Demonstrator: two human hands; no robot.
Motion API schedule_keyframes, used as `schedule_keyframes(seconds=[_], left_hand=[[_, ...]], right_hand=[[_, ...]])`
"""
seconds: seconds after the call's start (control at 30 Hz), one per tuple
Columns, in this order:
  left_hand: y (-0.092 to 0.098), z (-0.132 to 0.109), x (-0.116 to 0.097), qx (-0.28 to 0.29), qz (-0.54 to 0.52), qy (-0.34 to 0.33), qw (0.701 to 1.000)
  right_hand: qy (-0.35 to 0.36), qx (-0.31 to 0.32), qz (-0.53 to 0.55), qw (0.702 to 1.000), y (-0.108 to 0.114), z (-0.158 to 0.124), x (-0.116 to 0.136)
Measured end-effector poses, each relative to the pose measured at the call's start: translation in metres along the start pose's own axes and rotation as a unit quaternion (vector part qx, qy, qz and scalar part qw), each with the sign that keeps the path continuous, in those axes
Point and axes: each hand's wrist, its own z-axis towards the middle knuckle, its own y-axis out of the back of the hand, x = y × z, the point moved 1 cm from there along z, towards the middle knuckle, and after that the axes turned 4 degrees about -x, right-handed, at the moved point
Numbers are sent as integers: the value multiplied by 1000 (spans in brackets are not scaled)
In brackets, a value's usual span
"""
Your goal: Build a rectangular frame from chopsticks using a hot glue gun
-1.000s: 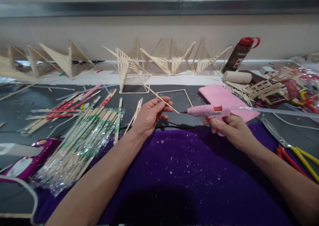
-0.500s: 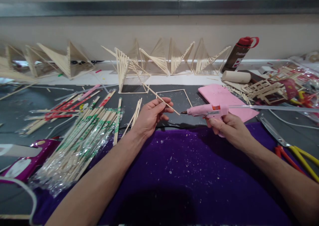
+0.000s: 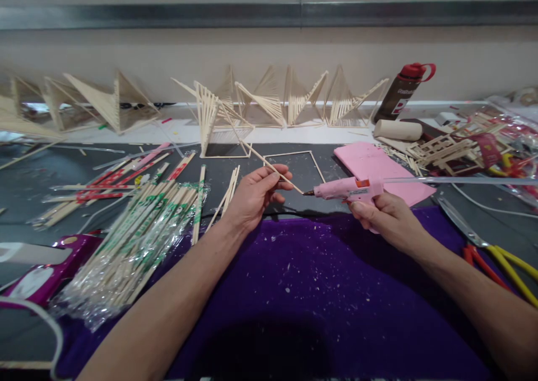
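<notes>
Between the thumb and fingers of my left hand (image 3: 263, 193) is a thin wooden stick (image 3: 296, 188), slanting down to the right. My right hand (image 3: 384, 212) grips a pink hot glue gun (image 3: 345, 189), its dark nozzle meeting the stick's lower right end. A long clear glue stick (image 3: 454, 181) runs out of the gun's back. Behind my hands lies a square stick frame (image 3: 290, 153), partly hidden by my left hand. To its left stands a fan-shaped stick structure (image 3: 207, 109).
Packaged chopsticks (image 3: 138, 235) lie left, near a magenta device (image 3: 59, 266). More stick structures (image 3: 305, 103) line the wall. A pink cloth (image 3: 370, 154), a tilted bottle (image 3: 401, 92), scissors (image 3: 466, 227) and yellow-handled pliers (image 3: 510, 269) are right. A purple cloth (image 3: 286, 291) covers the front.
The glue gun has shifted slightly left and down, so its nozzle now meets the end of the stick. My left hand has stayed nearly still.
</notes>
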Motion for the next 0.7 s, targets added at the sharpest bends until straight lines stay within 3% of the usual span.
schedule_keyframes(seconds=[0.7], left_hand=[[1,1,0,-9,-15,18,1000]], right_hand=[[-24,-20,-9,999,3,3,-2]])
